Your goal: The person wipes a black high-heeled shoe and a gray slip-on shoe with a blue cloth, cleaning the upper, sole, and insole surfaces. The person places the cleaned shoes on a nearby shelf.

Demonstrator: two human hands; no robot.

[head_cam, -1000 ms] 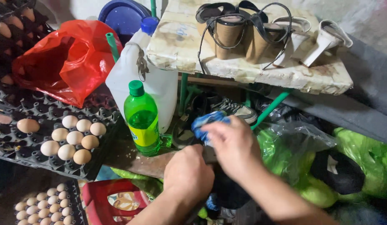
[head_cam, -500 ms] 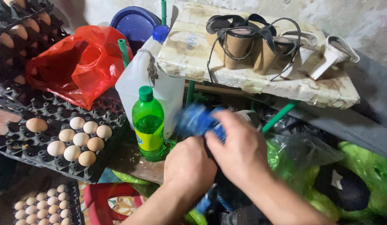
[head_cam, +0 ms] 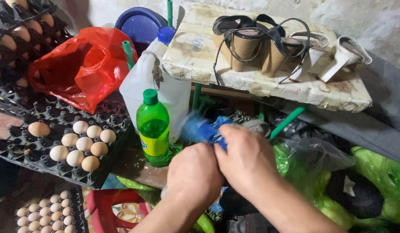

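A crumpled blue bag (head_cam: 203,129) is gripped by both hands in the lower middle of the view. The right hand (head_cam: 247,162) is closed around the bag's near end, its fingers curled over the bunched blue material. The left hand (head_cam: 194,177) is pressed against the right, knuckles up and curled shut, but whether the bag is also pinched in it cannot be told, since the fingers are hidden. The free end of the bag (blurred) sticks out just beyond the left hand's knuckles.

Just to the left of the left hand a green bottle (head_cam: 153,128) with a green cap is seen standing upright on a dark surface (head_cam: 133,166). Right behind the bottle, further from the hands, a white jug (head_cam: 139,86) with a blue cap is placed. Well to the left of the hands a black egg tray (head_cam: 45,166) is laid, carrying a cluster of eggs (head_cam: 81,144). Beyond the tray a red bag (head_cam: 81,67) is slumped open. Ahead of the right hand a worn white stool (head_cam: 200,56) is set, and on it sandals (head_cam: 260,43) are stood in a row. To the right of the right hand green bags (head_cam: 381,181) are heaped.
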